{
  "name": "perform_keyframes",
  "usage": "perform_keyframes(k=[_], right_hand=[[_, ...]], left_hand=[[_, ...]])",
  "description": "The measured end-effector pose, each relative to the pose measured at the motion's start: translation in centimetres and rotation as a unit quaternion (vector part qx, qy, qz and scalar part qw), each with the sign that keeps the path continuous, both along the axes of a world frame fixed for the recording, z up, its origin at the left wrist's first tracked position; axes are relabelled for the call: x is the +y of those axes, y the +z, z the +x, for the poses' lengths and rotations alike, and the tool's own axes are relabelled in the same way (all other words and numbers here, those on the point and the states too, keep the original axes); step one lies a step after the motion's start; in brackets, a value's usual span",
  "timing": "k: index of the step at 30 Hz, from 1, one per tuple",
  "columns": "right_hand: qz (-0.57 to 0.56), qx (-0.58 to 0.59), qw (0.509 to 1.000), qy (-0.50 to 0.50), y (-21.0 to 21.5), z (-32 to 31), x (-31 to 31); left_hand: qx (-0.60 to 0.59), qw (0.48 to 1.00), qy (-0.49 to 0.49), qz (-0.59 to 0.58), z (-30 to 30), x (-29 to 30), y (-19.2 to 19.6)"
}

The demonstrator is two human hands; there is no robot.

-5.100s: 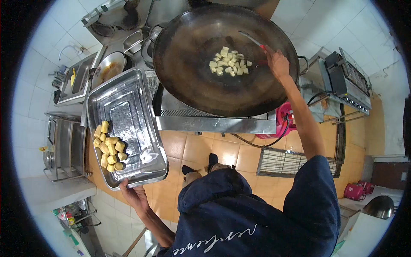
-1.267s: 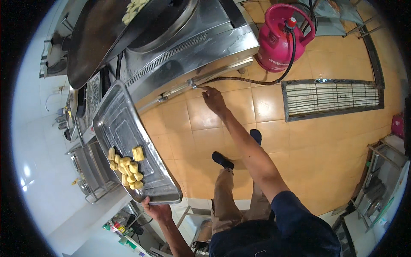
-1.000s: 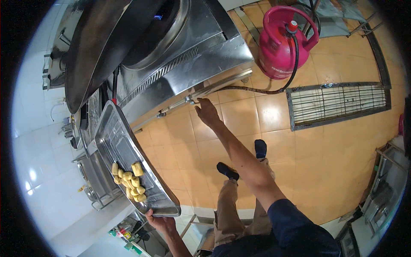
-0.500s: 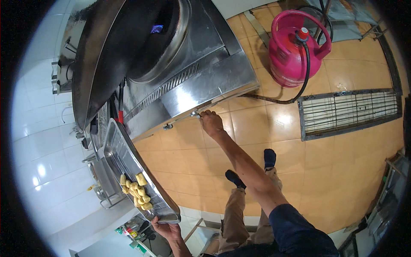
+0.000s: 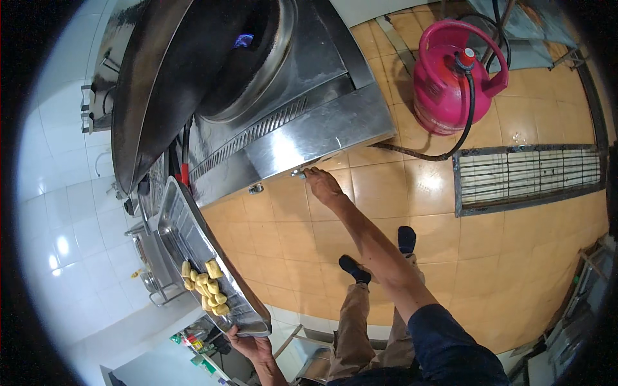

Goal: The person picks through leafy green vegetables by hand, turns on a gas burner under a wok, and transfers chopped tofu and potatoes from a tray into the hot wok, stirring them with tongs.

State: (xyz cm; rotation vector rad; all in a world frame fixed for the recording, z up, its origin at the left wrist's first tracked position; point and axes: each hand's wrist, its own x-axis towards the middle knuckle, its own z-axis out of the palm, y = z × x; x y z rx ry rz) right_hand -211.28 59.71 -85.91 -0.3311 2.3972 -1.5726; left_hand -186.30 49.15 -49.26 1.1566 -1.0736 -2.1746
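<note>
My left hand (image 5: 253, 347) grips the near end of a rectangular metal tray (image 5: 203, 238), its fingers partly hidden under the rim. Several pale yellow peeled pieces (image 5: 207, 291), perhaps banana, lie toward the tray's near end. On the front of the steel stove (image 5: 302, 138), my right hand (image 5: 322, 185) pinches a small metal gas knob (image 5: 297, 174). A second knob (image 5: 256, 188) sits to its left. A large dark wok (image 5: 154, 83) is tipped up over the burner, where a blue flame (image 5: 243, 41) shows.
A pink gas cylinder (image 5: 444, 96) stands on the tiled floor (image 5: 376, 186) at right, its black hose (image 5: 444, 156) running to the stove. A floor drain grate (image 5: 528, 180) lies nearer. Red-handled utensils (image 5: 185, 174) rest beside the tray's far end. White tiles (image 5: 71, 212) line the left wall.
The blue flame looks larger and brighter. The view has shifted slightly, with stove and cylinder a little farther right in the picture. Both hands keep their holds.
</note>
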Motion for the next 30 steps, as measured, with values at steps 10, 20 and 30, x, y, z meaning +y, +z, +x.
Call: perform_keyframes(k=[10, 20, 30], right_hand=[[0.024, -0.033, 0.999, 0.023, 0.2, -0.3, -0.2], [0.052, 0.027, 0.998, 0.009, -0.5, 0.6, -1.0], [0.047, 0.074, 0.996, 0.011, 0.1, 0.0, -0.5]], left_hand=[[0.043, 0.997, -0.061, 0.031, -0.1, -1.5, 0.4], [0.048, 0.997, -0.041, 0.034, 0.5, -1.9, 0.7], [0.048, 0.997, -0.034, 0.051, 0.8, -4.0, 0.1]])
